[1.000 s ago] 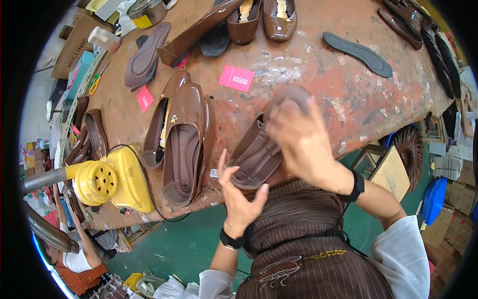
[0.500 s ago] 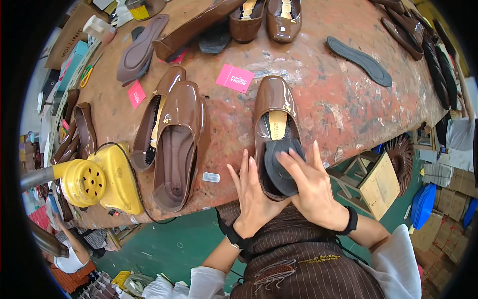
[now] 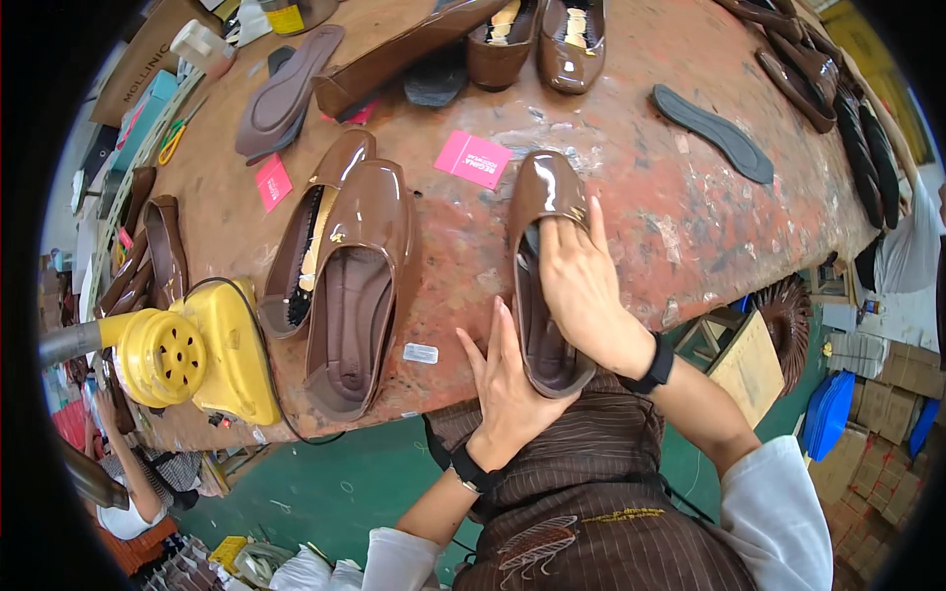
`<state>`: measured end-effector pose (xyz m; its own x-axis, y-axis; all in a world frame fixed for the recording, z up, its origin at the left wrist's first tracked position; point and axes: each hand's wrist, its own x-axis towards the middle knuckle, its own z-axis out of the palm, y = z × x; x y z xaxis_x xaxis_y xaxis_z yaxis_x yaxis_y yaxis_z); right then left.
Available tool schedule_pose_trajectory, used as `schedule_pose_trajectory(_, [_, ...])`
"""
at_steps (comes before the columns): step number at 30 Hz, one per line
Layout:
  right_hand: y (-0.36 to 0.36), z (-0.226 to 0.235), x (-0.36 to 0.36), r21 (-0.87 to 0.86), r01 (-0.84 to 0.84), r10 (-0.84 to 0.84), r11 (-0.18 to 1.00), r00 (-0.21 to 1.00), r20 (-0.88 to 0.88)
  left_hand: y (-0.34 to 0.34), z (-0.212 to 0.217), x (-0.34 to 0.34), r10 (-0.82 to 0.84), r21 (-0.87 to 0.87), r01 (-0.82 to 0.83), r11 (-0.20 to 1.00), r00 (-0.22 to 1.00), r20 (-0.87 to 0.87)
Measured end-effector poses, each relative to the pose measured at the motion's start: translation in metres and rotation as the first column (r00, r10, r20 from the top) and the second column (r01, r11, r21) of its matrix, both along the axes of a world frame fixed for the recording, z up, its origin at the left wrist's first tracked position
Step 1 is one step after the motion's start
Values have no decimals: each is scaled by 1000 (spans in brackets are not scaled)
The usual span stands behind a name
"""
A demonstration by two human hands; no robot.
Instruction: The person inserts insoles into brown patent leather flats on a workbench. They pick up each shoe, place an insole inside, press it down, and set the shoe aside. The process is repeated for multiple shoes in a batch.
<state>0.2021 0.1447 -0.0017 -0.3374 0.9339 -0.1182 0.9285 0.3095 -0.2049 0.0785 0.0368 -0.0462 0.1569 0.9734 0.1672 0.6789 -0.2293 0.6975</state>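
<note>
Brown glossy shoe point(image 3: 550, 192) at the near edge of the worktable point(image 3: 631, 217), opening upward, close in front of the wearer's striped apron point(image 3: 611, 463). Inside, a brown insole point(image 3: 544, 340) shows at the heel end; its forward part runs out of sight.

Right hand point(image 3: 579, 281) is in the opening, fingers extended and reaching under the upper, one finger outside along the right rim. Inner fingertips hidden: cannot tell whether they press or merely rest. Left hand point(image 3: 510, 379) cups the heel from the left and near side, its fingers straight and spread, not clenched, beside the left flank; firmness of hold cannot be told.

Judgement: the step looks like settling the insole. Best done with the heel braced in the left palm while the right fingertips run flat toward the toe, then along both edges, smoothing any fold and keeping nails off the lining.

Orientation: toe points far, heel near, toward the wearer; long axis near to far, toe leaning slightly left.

Outward: small clear packet point(image 3: 421, 353) just left; beyond it, a matching shoe point(image 3: 372, 207), toe also far. Pink card point(image 3: 473, 159) far left of the toe. Grey insole point(image 3: 711, 133) far right, well apart. Yellow machine point(image 3: 236, 355) at left.
</note>
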Motion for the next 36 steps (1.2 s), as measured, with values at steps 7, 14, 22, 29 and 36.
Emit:
schedule_pose_trajectory(7, [-38,-8,6,174,-113,117,978,993,-14,1,-3,0,-27,-28,29,999,996,84])
schedule_pose_trajectory(14, [6,5,0,-49,-13,12,999,1000,-10,2,2,2,23,-47,-21,999,999,41])
schedule_pose_trajectory(22, [22,-24,-6,148,-38,16,988,989,147,4,-1,0,1,-14,-1,1000,1000,25])
schedule_pose_trajectory(29, [32,-22,-12,40,-29,19,999,973,229,2,0,5,17,31,-16,999,999,-29])
schedule_pose_trajectory(36, [38,24,75,-129,-397,166,909,627,-761,9,61,-31,232,-389,-77,918,900,368])
